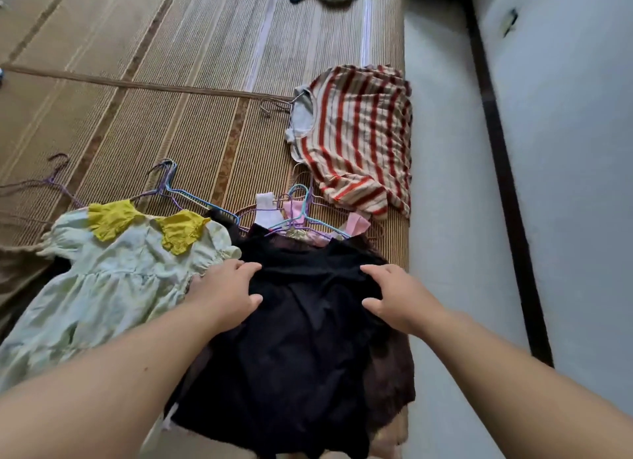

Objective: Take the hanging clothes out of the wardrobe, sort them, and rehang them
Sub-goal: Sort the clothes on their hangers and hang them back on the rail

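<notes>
Sorting, I judge; my left hand (226,289) and right hand (399,299) pinch the black garment (301,349) between fingers (239,267) and thumbs; next, lift it aside.

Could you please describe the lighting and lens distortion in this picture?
Head view: soft, even daylight, no glare; the black fabric garment shows almost no fold detail; wide-angle distortion bows the striped woven straw mat and the dark baseboard strip.

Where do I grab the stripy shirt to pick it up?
By the wire hanger hook poking out of the stripy shirt at its grey neck, reaching in from the left. It lies bare on the mat, clear of cloth, so the shirt should hang straight. Your left hand and right hand grip the black dress now.
</notes>
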Motion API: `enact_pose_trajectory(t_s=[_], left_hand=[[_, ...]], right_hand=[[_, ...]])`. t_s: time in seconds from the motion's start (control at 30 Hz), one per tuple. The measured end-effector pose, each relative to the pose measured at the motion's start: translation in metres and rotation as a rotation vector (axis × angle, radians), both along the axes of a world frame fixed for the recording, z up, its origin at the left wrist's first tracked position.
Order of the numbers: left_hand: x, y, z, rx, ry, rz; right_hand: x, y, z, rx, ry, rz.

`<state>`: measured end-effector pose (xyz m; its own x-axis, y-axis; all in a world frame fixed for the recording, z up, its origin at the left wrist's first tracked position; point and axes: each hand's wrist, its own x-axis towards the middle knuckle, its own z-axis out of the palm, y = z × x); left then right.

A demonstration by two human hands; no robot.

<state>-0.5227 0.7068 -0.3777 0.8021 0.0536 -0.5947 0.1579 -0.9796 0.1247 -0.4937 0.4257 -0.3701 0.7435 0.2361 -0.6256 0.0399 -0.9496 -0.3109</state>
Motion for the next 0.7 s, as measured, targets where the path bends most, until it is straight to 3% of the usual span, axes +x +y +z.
enact_pose_trajectory(t_s=[0.3,0.43,0.5,0.57,0.7], left_hand=[[0.060,0.031,-0.156,0.007,-0.028,0.020],[0.084,0.051,-0.206,-0.012,-0.055,0.071],[0.093,0.057,-0.219,-0.001,-0.117,0.106],[0.098,0.057,-0.219,0.046,-0.127,0.096],[0.092,0.052,-0.193,0.108,-0.067,0.047]], right_hand=[[0.061,0.024,-0.154,0.043,-0.038,-0.109],[0.087,0.032,-0.194,-0.137,-0.285,-0.091],[0.094,0.037,-0.200,-0.188,-0.286,-0.098],[0.095,0.041,-0.203,-0.131,-0.231,-0.097],[0.077,0.043,-0.178,0.192,-0.196,-0.231]])
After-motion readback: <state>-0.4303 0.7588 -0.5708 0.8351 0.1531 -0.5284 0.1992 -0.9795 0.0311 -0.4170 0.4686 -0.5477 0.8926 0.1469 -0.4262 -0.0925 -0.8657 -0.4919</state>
